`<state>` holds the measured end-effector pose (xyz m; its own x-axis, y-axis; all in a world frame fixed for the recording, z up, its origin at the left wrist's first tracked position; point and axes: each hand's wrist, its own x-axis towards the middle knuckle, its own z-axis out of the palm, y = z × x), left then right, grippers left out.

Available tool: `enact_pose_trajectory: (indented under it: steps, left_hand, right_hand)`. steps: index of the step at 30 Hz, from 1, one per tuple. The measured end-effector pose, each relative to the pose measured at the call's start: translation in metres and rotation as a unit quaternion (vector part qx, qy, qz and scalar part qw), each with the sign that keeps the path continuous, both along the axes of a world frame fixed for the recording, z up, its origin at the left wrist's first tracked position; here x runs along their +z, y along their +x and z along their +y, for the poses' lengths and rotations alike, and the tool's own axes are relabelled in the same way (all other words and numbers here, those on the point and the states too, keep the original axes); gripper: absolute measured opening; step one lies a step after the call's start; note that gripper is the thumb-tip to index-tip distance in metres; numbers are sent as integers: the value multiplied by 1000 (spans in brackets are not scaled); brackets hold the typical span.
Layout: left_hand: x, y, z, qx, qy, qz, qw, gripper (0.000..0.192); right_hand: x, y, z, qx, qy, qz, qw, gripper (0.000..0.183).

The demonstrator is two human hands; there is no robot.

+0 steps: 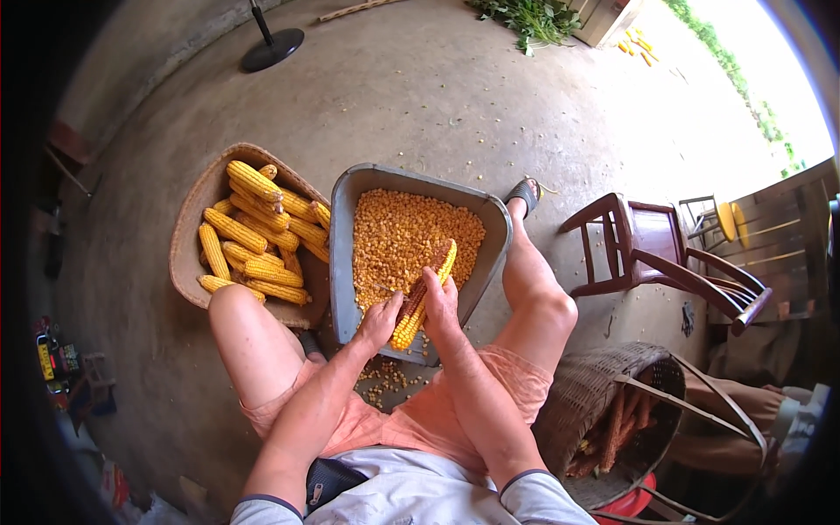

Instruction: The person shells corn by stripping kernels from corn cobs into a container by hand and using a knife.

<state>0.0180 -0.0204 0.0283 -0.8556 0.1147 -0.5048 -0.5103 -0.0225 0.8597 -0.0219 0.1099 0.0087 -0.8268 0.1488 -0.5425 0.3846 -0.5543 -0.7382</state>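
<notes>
A partly stripped ear of corn (413, 307) is held slantwise over a grey tub (421, 176). Yellow kernels line its right side and lower end, while a bare reddish strip runs along its left. My right hand (441, 303) grips the ear from the right, thumb along the bare strip. My left hand (379, 321) closes against the ear's lower left side, its underside fingers hidden. A thin, light-coloured sliver shows by the left fingertips, too small to identify. Loose corn kernels (403, 226) cover the tub's floor.
Left of the tub, a woven basket (186, 252) holds several full ears (252, 180). A wicker basket (577, 407) with stripped cobs (615, 426) lies tilted at lower right. A wooden chair (656, 233) stands right; kernels (384, 380) are scattered on the concrete floor (407, 85).
</notes>
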Motion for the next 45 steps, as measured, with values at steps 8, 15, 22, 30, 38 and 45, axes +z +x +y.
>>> enact_pose_trajectory:
  steps: [8,15,22,30,38,45]
  left_hand:
    - [24,2,2,-166,-112,98,975,47]
    - [-13,6,-3,-71,-62,74,993,44]
    - [34,1,0,-102,-47,55,992,43]
    - [-3,4,5,-33,-129,136,982,39]
    - [5,0,2,13,91,-90,992,39]
    - [33,4,6,-172,-148,105,968,46]
  right_hand:
    - [-12,-2,9,-62,6,-5,998,24]
    - [-1,-4,7,-59,8,7,998,19]
    - [3,-3,13,-100,-22,-3,995,25]
    - [-6,-3,11,-80,47,-21,996,28]
    - [-9,-1,15,-59,6,-7,998,29]
    - [-13,-3,19,-40,138,-96,985,40]
